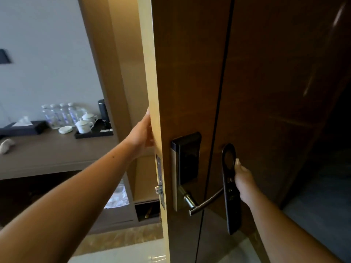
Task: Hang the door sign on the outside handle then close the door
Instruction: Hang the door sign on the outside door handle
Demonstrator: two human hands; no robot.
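Note:
A brown wooden door stands open, its pale edge turned toward me. My left hand grips that edge above the latch plate. A dark electronic lock sits on the outer face, with a silver lever handle pointing right below it. My right hand holds a long black door sign upright by its right side, just past the lever's tip. The sign's round hole is at the top, above the lever, and the lever does not pass through it.
Inside the room at left, a grey desk carries water bottles, white lidded cups on a black tray, a tissue box and a dark kettle. Pale polished floor lies below the door.

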